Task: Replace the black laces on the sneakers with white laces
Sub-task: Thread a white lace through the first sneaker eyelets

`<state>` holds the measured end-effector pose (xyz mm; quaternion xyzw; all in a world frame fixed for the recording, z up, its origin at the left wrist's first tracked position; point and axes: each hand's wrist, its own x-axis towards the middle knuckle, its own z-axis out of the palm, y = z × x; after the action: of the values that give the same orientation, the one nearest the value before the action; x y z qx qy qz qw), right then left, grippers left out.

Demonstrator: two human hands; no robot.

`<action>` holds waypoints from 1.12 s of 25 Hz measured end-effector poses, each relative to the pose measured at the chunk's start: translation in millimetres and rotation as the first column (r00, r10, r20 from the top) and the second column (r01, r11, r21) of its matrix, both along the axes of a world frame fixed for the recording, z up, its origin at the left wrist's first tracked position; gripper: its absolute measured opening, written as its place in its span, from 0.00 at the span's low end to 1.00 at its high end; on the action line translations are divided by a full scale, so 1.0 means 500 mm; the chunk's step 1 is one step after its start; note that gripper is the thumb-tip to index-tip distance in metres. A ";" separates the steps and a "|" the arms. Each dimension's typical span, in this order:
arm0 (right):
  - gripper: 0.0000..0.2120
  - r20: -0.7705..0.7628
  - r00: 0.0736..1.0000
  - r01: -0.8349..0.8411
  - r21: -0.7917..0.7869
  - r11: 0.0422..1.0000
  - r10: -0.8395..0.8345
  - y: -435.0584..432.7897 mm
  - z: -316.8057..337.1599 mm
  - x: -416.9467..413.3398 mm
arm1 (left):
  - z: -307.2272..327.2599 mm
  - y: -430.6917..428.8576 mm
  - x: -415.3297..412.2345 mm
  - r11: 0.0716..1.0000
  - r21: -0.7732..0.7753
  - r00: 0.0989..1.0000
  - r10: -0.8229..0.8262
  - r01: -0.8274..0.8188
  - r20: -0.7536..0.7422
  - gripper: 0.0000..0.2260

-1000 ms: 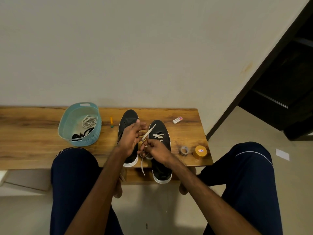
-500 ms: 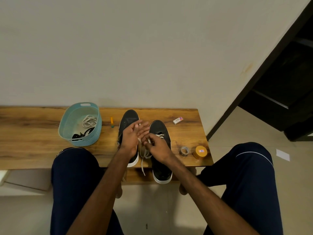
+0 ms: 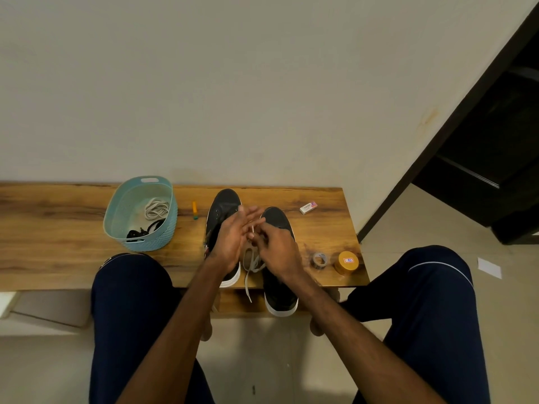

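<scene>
Left hand (image 3: 230, 240) hovers over the tongue area of the left sneaker (image 3: 223, 205), its fingers stretched almost straight and fanned toward the far right, palm turned to the other hand; it grips nothing that can be seen, and whether its fingertips brush the lace cannot be told. Right hand (image 3: 277, 249) lies over the middle of the right sneaker (image 3: 280, 290) with its fingers curled in, pinching the white lace (image 3: 251, 265) where the two hands meet. A short end of that lace stands up between the hands, while a loop and a loose tail hang down in the gap between the two shoes, the tail reaching past the near edge of the worktop (image 3: 58, 228). Both sneakers are black with white soles, side by side with toes pointing to the far wall, the right one set nearer so that its heel overhangs the edge. On the left, a pale blue basket (image 3: 116, 205) holds a coiled white lace bundle (image 3: 157, 208) and, nearer, the black laces (image 3: 143, 231). An orange marker (image 3: 194, 209) lies between the basket and the left sneaker. On the far right is a small eraser (image 3: 308, 207); on the near right, a tape roll (image 3: 320, 260) just beside a yellow tin (image 3: 347, 261).
</scene>
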<state>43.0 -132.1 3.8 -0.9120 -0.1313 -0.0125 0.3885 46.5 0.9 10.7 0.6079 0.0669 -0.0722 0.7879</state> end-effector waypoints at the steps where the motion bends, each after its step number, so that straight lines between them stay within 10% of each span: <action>1: 0.08 -0.030 0.999 0.025 0.074 0.997 -0.023 -0.002 0.002 0.006 | 0.000 0.003 -0.001 0.993 0.114 0.999 -0.014 0.010 0.039 0.18; 14: 0.06 -0.138 0.990 0.021 0.309 0.951 0.023 0.017 0.006 0.034 | 0.022 0.044 -0.007 0.970 0.241 1.000 -0.025 0.022 0.012 0.09; 17: 0.11 -0.124 0.991 -0.009 0.330 0.944 0.053 0.004 0.014 0.035 | 0.018 0.054 0.007 0.950 0.209 0.967 0.202 -0.232 0.153 0.08; 23: 0.18 -0.224 0.965 0.158 0.069 0.985 -0.139 -0.145 -0.022 0.031 | 0.052 0.111 0.014 0.674 -0.069 0.631 0.719 -0.736 0.290 0.03; 28: 0.23 -0.365 0.931 -0.031 -0.140 0.990 -0.022 -0.160 -0.079 0.006 | -0.005 0.025 0.004 0.718 0.493 0.855 0.289 -0.491 0.430 0.07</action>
<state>45.9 -212.0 -36.0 -0.9236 -0.0594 0.1677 0.3397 48.6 13.5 8.1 0.7953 0.0843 0.2227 0.5576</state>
